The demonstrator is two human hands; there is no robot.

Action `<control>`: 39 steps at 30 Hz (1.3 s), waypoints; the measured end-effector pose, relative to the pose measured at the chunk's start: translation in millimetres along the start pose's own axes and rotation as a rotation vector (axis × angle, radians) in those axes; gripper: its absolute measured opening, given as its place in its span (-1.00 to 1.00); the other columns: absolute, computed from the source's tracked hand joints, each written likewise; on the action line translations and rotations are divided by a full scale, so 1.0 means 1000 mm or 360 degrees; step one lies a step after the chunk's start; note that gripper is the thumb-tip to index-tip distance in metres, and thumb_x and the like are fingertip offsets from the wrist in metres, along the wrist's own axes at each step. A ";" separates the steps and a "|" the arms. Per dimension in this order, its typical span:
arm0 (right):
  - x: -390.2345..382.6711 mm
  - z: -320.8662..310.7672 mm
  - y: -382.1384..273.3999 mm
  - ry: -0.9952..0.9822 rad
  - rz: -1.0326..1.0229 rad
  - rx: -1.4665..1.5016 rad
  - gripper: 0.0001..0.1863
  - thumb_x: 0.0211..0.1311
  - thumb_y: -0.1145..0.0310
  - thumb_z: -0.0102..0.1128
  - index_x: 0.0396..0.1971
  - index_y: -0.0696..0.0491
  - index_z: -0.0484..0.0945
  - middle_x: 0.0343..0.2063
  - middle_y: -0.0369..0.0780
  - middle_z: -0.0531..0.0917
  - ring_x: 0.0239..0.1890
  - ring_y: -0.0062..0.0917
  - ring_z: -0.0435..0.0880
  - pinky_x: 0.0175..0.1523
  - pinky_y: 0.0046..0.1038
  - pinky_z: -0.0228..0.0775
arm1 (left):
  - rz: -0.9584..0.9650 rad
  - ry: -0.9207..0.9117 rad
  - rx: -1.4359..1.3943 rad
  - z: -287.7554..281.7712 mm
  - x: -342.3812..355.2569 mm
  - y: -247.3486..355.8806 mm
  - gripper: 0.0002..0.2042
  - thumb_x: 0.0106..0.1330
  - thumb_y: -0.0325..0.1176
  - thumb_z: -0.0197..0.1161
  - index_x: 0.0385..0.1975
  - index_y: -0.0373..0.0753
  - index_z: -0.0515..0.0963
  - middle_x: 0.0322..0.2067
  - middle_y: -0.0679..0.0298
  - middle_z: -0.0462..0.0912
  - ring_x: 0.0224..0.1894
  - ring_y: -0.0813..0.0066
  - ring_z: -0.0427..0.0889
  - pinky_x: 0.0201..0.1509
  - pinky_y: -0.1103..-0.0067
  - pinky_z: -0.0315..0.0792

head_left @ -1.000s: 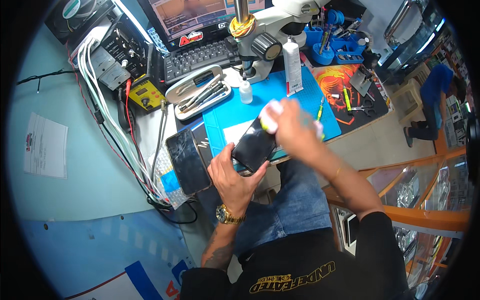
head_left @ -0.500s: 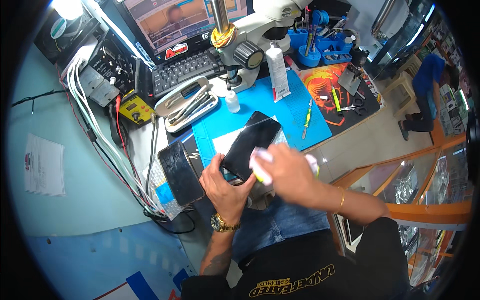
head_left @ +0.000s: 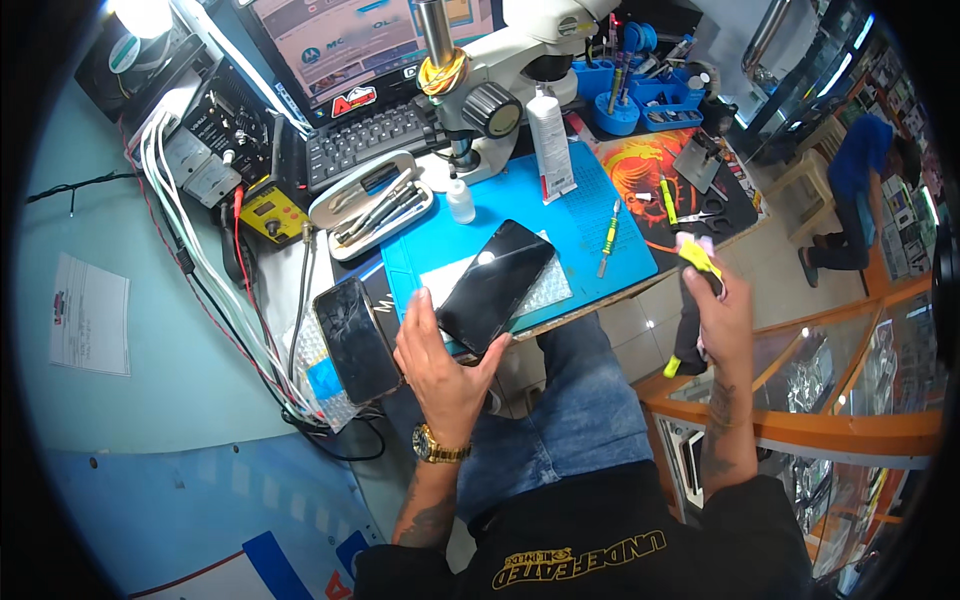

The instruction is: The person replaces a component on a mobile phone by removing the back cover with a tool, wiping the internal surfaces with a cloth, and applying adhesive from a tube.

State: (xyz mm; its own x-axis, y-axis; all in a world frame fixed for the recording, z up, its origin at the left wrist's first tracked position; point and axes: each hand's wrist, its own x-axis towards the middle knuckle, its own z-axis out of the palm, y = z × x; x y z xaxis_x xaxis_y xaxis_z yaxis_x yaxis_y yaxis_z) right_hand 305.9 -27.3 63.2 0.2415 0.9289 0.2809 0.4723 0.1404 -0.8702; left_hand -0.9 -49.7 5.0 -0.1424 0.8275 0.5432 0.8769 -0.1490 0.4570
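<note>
A black smartphone (head_left: 497,287) lies tilted, screen up, on a sheet of bubble wrap (head_left: 548,289) over the blue work mat (head_left: 625,250). My left hand (head_left: 440,375) is at the phone's near end, fingers stretched along its left side and thumb at the near right corner. Whether the fingertips press on it, I cannot tell. Off to the right, beyond the desk edge, my right hand (head_left: 726,318) is closed on a crumpled black cloth (head_left: 690,318) with bright yellow and pale pink parts. A second dark phone (head_left: 357,342), its surface marked, rests left of my left hand.
A white bottle (head_left: 552,145) and a small dropper bottle (head_left: 460,202) stand behind the phone, near a microscope (head_left: 480,110). An open tool case (head_left: 375,210) sits before the laptop (head_left: 370,140). A yellow-green screwdriver (head_left: 609,238) lies on the mat. Another person (head_left: 855,190) stands far right.
My right hand has lifted away from the phone and swung right with the cloth. My left fingers have spread and straightened. The laptop screen's picture has changed.
</note>
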 end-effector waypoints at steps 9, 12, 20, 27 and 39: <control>-0.057 0.054 -0.004 -0.0814 0.1174 0.1482 -0.57 0.31 0.32 0.35 0.14 0.11 0.55 -0.33 -0.20 0.71 -0.43 -0.52 0.72 -0.45 -0.44 0.63 | 0.0222 -0.0098 -0.0746 -0.022 -0.023 0.036 -0.69 0.31 -0.56 0.36 0.04 -0.38 0.62 -0.21 0.10 0.73 -0.28 0.34 0.69 -0.16 0.55 0.52; -0.064 0.065 -0.015 -0.1234 0.1272 0.1662 -0.61 0.35 0.35 0.33 0.14 0.12 0.58 -0.27 -0.25 0.73 -0.35 -0.63 0.70 -0.26 -0.55 0.59 | -0.0205 -0.0350 -0.1262 -0.028 -0.023 0.058 -0.71 0.30 -0.57 0.36 0.02 -0.38 0.62 -0.26 0.19 0.71 -0.27 0.48 0.67 -0.14 0.59 0.50; -0.078 0.080 -0.002 -0.1565 0.1402 0.1851 -0.60 0.41 0.41 0.27 0.15 0.26 0.49 -0.10 -0.19 0.71 -0.12 -0.52 0.75 0.01 -0.43 0.67 | -0.0908 -0.0079 -0.1639 -0.038 -0.039 0.035 -0.90 0.38 -0.51 0.35 -0.21 -0.39 0.60 -0.31 0.27 0.71 -0.32 0.65 0.62 -0.22 0.67 0.50; -0.079 0.074 -0.011 -0.1295 0.1215 0.1799 -0.59 0.57 0.27 0.07 0.25 0.18 0.47 0.03 -0.24 0.68 0.03 -0.61 0.67 0.15 -0.51 0.53 | 0.0140 -0.0120 -0.0630 -0.040 -0.049 0.074 -0.49 0.24 -0.37 0.42 0.18 -0.41 0.53 0.12 -0.07 0.55 0.11 0.00 0.59 0.13 0.37 0.52; -0.093 0.077 -0.023 -0.0665 0.0329 0.1786 -0.46 0.51 0.24 0.14 0.34 0.22 0.36 0.30 -0.12 0.46 0.24 -0.49 0.49 0.38 -0.39 0.28 | -0.0046 -0.0150 -0.0667 -0.010 -0.024 0.122 -0.67 0.41 -0.33 0.11 0.06 -0.29 0.67 0.28 0.01 0.45 0.31 0.08 0.38 0.40 0.27 0.11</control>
State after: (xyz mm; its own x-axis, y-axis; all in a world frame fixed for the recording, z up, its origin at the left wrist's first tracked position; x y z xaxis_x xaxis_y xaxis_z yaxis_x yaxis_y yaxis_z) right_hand 206.8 -90.6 25.7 -0.1639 0.9787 0.1234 -0.5894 0.0032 -0.8078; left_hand 105.1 -93.2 54.5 -0.1045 0.8774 0.4682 0.6082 -0.3161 0.7281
